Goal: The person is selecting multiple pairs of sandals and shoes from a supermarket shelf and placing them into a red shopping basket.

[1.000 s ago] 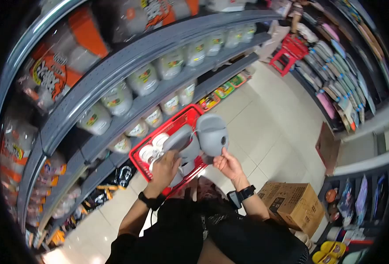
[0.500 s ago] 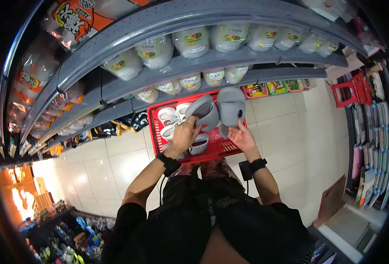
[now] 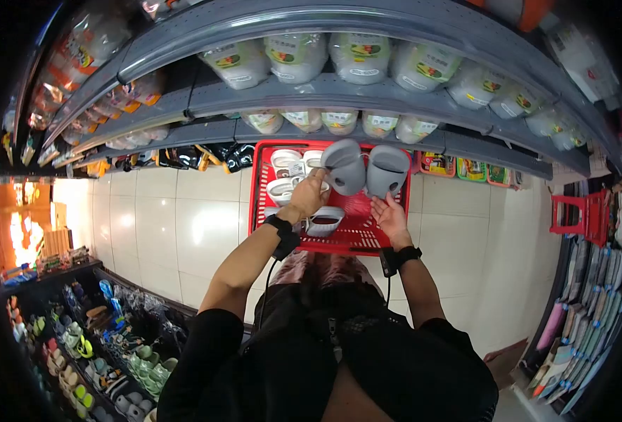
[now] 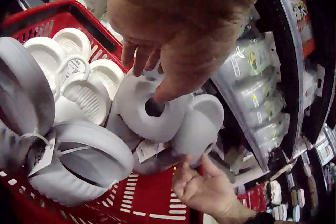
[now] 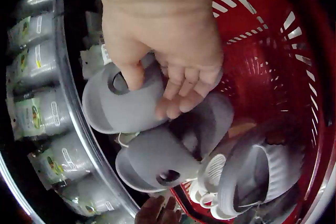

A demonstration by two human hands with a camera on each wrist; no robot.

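A pair of grey slippers is held over the red shopping basket (image 3: 356, 248), toe parts toward me. My left hand (image 3: 309, 193) grips the left grey slipper (image 3: 346, 172), its thumb at the round hole in the left wrist view. The right grey slipper (image 3: 388, 169) is pinched by my right hand (image 3: 392, 219); its thumb hooks into the hole (image 5: 119, 82) in the right wrist view. White slippers (image 3: 283, 158) with a tag lie at the basket's left. Nearer me in the basket is another grey slipper with a ribbed strap (image 3: 323, 222).
Grey shelves (image 3: 276, 95) with bagged white bowls run along the far side of the basket. Tiled floor (image 3: 451, 232) surrounds it. A red stool (image 3: 579, 214) stands at the right, and racks of footwear (image 3: 93, 352) fill the lower left.
The head view has swung round, so the basket now sits level ahead of me. The left slipper has turned from tilted to lying alongside the right one. Both hands keep their hold.
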